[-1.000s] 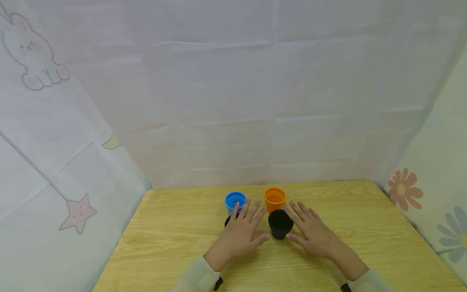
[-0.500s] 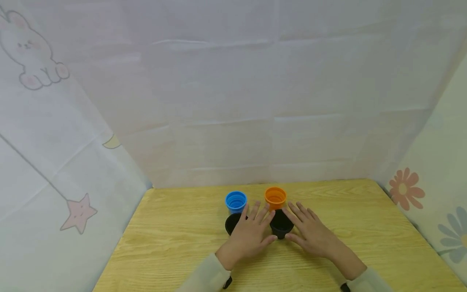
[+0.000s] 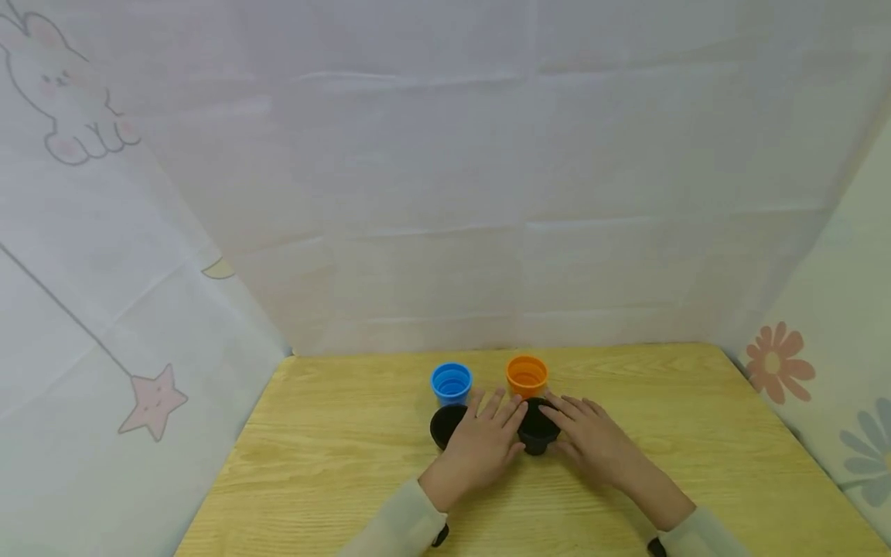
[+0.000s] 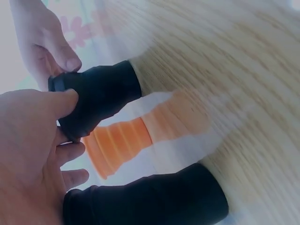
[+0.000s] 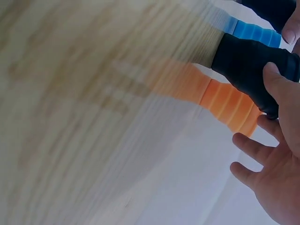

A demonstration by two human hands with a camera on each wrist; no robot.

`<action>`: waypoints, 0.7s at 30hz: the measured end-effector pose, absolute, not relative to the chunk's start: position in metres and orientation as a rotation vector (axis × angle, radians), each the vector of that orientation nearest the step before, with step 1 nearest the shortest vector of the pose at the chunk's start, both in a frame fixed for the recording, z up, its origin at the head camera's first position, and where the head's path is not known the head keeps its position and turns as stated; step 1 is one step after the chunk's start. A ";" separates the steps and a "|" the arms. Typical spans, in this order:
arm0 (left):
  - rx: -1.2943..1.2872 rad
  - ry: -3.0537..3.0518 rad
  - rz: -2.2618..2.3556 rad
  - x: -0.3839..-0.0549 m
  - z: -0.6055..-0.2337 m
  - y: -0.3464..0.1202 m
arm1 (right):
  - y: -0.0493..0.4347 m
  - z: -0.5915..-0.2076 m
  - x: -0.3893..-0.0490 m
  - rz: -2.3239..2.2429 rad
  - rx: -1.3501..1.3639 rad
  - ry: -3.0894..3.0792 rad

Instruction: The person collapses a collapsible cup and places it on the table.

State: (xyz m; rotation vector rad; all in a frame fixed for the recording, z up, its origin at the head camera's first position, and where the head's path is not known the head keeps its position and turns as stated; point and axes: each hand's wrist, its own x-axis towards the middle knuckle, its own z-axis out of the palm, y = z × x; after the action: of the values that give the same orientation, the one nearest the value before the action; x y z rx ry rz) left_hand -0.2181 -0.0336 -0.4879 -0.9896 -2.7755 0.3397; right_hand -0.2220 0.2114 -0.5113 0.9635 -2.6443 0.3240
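Observation:
Two black ribbed cups stand upright on the table. Both hands are at the right-hand black cup (image 3: pixel 537 435), one on each side. My left hand (image 3: pixel 480 445) has its thumb on the near wall of this cup (image 4: pixel 101 93) and its index finger by the rim. Opposite it, my right hand (image 3: pixel 595 445) grips the same cup (image 5: pixel 248 65) between thumb and index finger, its other fingers spread. The left-hand black cup (image 3: pixel 445 424) is partly hidden behind the left hand. Behind the black pair stand a blue cup (image 3: pixel 452 383) and an orange cup (image 3: pixel 527 375).
The wooden table (image 3: pixel 313 449) ends at a white cloth backdrop (image 3: pixel 431 193), with patterned cloth on both sides. The cups stand close together near the table's far middle.
The left hand has moved right, off the left black cup, to the right black cup. The right hand's fingers have closed in on that cup's rim and side.

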 end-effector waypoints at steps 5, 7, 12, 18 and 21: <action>-1.023 -2.768 0.234 -0.217 -0.486 -0.033 | 0.210 -0.508 -0.220 0.384 0.932 -2.657; -1.038 -2.766 0.155 -0.218 -0.485 -0.035 | 0.210 -0.507 -0.219 0.430 0.936 -2.642; -1.090 -2.732 -0.133 -0.216 -0.475 -0.041 | 0.207 -0.500 -0.214 0.663 0.971 -2.568; -1.044 -2.757 -0.703 -0.208 -0.467 -0.045 | 0.204 -0.491 -0.205 1.064 0.905 -2.570; -1.051 -2.670 -0.957 -0.204 -0.469 -0.049 | 0.203 -0.489 -0.200 1.197 0.867 -2.552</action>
State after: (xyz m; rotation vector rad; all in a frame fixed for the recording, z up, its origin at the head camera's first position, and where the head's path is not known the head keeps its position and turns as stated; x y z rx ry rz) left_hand -0.2039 -0.0487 -0.4688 -1.0508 -2.6698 -0.9569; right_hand -0.1997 0.2028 -0.4891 0.8668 -2.5521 1.1974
